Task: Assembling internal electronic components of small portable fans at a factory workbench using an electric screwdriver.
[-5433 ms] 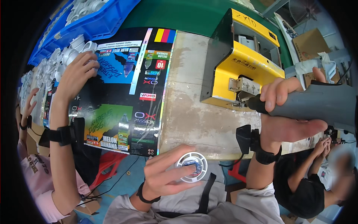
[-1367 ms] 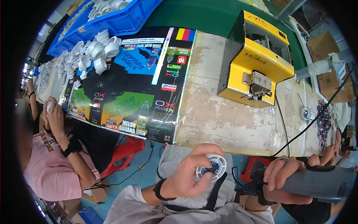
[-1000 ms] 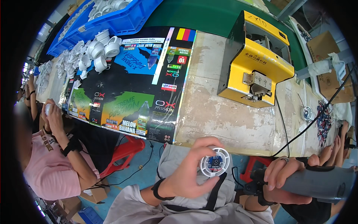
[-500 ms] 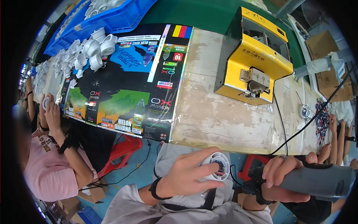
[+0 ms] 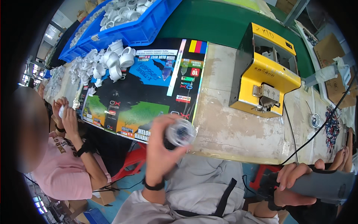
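Note:
My left hand (image 5: 159, 140) is closed around a round white plastic housing (image 5: 181, 133), raised above the near edge of the printed mat. Small dark electronic parts show inside it, slightly blurred. At the lower right, my right hand (image 5: 292, 183) is wrapped round a dark grey handheld power tool (image 5: 322, 185). The tool lies level off the table's front edge, its black front end towards my middle; its exact kind I cannot make out. Loose white cup-shaped plastic parts (image 5: 116, 61) are heaped at the far left of the colourful printed mat (image 5: 143, 95).
Behind the heap stands a blue crate (image 5: 149, 31) full of white parts. A yellow machine (image 5: 274, 76) sits on the table's right half, with a black cable (image 5: 320, 128) crossing nearby. On the left a co-worker in a pink shirt (image 5: 69, 173) handles a white part. Red stools stand below.
My left hand has lifted the housing up and to the left, from over my lap to the mat's edge. My right hand still holds the tool. The whole view has shifted somewhat.

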Available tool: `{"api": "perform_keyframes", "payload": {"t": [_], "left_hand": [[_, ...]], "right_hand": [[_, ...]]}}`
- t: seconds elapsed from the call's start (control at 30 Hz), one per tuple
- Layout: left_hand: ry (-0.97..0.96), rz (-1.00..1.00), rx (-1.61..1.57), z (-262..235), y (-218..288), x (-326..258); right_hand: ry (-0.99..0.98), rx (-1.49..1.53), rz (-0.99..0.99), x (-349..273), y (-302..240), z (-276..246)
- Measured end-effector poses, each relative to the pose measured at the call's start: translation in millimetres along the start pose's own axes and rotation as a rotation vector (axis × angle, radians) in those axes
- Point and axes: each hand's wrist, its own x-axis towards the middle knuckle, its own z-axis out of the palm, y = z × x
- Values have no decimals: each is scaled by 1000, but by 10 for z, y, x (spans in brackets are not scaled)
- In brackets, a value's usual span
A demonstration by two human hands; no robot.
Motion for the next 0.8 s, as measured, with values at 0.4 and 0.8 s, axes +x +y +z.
{"api": "perform_keyframes", "payload": {"t": [0.4, 0.8], "left_hand": [[792, 154, 938, -1144, -668, 488], [435, 256, 182, 82, -298, -42]], "right_hand": [[69, -423, -117, 265, 30, -63], [-138, -1833, -45, 1018, 212, -2546]]}}
